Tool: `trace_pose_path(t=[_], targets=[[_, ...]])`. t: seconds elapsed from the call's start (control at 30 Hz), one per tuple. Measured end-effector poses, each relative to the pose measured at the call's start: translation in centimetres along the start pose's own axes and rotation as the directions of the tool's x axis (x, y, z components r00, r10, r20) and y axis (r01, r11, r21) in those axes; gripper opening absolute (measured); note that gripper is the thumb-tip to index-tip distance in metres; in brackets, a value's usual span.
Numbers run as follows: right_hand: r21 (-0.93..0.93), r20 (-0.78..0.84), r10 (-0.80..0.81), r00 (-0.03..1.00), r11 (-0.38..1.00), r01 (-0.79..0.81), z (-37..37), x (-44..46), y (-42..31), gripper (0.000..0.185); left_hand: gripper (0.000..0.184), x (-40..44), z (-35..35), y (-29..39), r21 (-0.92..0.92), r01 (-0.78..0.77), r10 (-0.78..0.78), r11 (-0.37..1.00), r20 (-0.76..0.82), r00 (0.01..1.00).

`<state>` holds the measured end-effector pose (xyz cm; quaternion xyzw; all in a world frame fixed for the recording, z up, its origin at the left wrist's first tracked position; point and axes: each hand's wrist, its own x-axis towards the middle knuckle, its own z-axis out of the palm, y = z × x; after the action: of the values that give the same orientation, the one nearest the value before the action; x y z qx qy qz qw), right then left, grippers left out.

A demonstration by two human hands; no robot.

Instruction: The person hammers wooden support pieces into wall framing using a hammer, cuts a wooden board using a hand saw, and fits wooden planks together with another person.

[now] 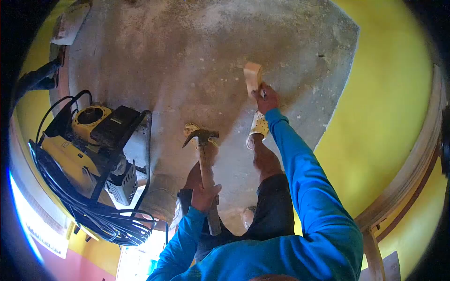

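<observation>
My left hand (204, 196) is wrapped round the wooden handle of a claw hammer (201, 137), its dark metal head pointing away from me above my knee. Further forward and to the right, my right hand (266, 98) grips one end of a small light-brown wooden block (253, 75). The block is held out over the grey concrete floor, beyond my yellow clog (259, 127). Block and hammer are well apart.
A yellow and black machine (70, 152) with a tubular frame stands at the left, with coiled black cable (108, 220) beside it. Another person's legs (40, 79) show at the upper left. A yellow wall (384, 107) rises at the right, near a curved wooden piece (408, 171).
</observation>
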<state>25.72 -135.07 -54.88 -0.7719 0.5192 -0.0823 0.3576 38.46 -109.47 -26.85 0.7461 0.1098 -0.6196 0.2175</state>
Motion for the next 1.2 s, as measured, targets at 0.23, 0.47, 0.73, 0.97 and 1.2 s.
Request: trace_pose_path(t=[0.23, 0.47, 0.73, 0.97, 1.2], targets=[[0.769, 0.587, 0.071, 0.806, 0.260, -0.583, -1.3, 4.5, 2.0, 0.033, 0.024, 4.8, -0.3, -3.9, -0.205, 0.071, -0.068, 0.976, 0.019, 0.997], [0.793, 0.603, 0.309, 0.735, -0.327, -0.514, -5.0, 5.1, -10.1, 0.033, 0.025, 8.0, -0.8, -9.8, -0.307, 0.167, -0.147, 0.937, 0.086, 0.985], [0.616, 0.575, -0.264, 0.774, -0.483, -0.622, -0.9, 7.3, -3.2, 0.040, 0.026, 8.9, -1.0, -10.3, -0.348, 0.220, -0.180, 0.911, 0.144, 0.973], [0.671, 0.669, -0.089, 0.738, -0.354, -0.652, 1.8, 8.2, -0.5, 0.035, 0.026, 9.4, -1.4, -9.2, -0.377, 0.230, -0.165, 0.897, 0.198, 0.966], [0.427, 0.471, 0.259, 0.843, 0.770, -0.475, 4.2, 9.7, 0.1, 0.033, 0.025, 9.4, -1.2, -7.4, -0.422, 0.268, -0.213, 0.866, 0.173, 0.962]])
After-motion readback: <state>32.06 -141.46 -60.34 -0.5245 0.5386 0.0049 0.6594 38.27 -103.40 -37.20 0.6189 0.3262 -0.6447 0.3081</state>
